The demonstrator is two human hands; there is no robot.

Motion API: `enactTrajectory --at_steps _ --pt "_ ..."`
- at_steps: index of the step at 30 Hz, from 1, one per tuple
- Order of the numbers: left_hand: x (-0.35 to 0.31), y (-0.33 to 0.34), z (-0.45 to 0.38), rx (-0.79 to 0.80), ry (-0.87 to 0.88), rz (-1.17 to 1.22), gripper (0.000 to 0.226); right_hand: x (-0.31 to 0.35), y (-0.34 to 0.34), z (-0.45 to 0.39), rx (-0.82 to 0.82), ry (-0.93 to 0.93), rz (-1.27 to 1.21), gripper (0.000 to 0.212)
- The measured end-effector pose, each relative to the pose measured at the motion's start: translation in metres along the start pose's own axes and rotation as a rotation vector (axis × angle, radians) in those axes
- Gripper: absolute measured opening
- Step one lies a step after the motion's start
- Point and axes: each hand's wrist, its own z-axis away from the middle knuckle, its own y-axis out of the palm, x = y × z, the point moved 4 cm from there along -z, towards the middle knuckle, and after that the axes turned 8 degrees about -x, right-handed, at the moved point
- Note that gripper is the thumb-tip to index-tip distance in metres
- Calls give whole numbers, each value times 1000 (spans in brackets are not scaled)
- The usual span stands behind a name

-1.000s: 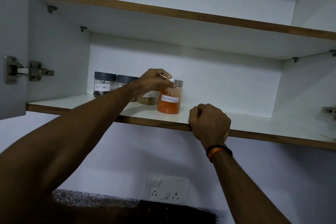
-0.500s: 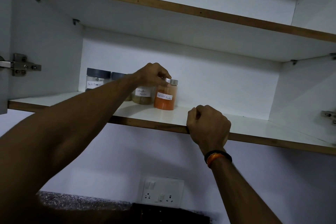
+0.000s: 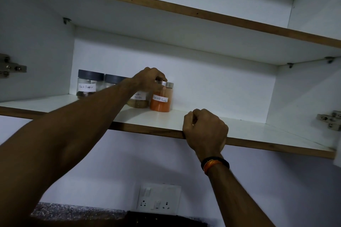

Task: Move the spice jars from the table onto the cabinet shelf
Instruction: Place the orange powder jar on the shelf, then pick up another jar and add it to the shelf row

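Observation:
Several spice jars stand in a row at the back left of the white cabinet shelf (image 3: 249,131). The red chilli powder jar (image 3: 161,100), orange inside with a silver lid, is the rightmost. My left hand (image 3: 150,79) reaches over it, fingers closed on its lid. A jar of brown powder (image 3: 138,101) stands touching it on the left, partly hidden by my arm. Further left are a dark-lidded jar (image 3: 113,79) and the black pepper jar (image 3: 88,84). My right hand (image 3: 204,131) is a fist resting on the shelf's wooden front edge.
An upper shelf (image 3: 184,11) runs overhead. Door hinges sit at the left (image 3: 11,68) and right (image 3: 330,120) cabinet walls. A wall socket (image 3: 158,199) and a speckled countertop (image 3: 77,212) lie below. The shelf's right part holds nothing.
My left hand has pushed the red chilli powder jar back from the shelf front, against the brown powder jar. The right fist stays on the edge.

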Motion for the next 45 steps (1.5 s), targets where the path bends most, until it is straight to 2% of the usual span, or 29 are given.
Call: enactTrajectory --at_steps 22,26,30,38,45 --pt "-6 5 -3 46 -60 -51 34 -2 3 0 -15 -12 -17 33" --pt "-8 4 2 55 -73 -89 49 -1 2 -2 -3 -15 -2 34" --pt "-11 -9 14 -5 -117 -44 61 -4 3 -5 47 -3 51 37" --pt "-47 -37 79 39 -104 90 57 -1 0 -4 253 33 103 35" --pt "-91 -41 151 29 -72 107 57 6 -12 14 258 -145 171 39"
